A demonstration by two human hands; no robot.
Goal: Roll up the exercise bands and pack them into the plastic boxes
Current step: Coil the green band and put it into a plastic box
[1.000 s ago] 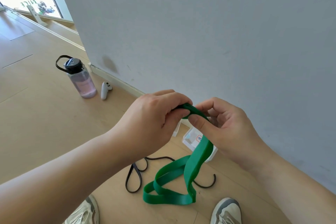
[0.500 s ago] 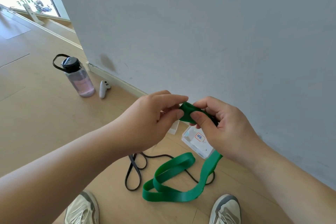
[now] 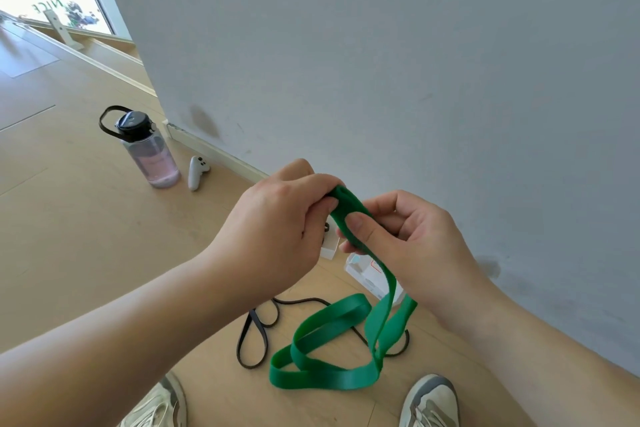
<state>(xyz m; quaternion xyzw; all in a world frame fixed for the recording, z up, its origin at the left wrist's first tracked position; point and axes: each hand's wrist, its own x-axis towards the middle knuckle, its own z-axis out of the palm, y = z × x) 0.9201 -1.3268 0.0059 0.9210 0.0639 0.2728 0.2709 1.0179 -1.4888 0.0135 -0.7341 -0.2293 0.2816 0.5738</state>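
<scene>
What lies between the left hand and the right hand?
In the head view, the folded top of the green exercise band spans the gap; the left hand and right hand both pinch it.

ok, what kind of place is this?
Likely a home or studio room: bare wood floor, plain grey wall, water bottle standing on the floor, green exercise band.

Right hand point(image 3: 422, 246) slid down green band point(image 3: 346, 210); longer stretch now shows beside left hand point(image 3: 277, 229).

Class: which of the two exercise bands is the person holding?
The wide green band, pinched by left hand and right hand; the thin black band lies on the floor.
</scene>
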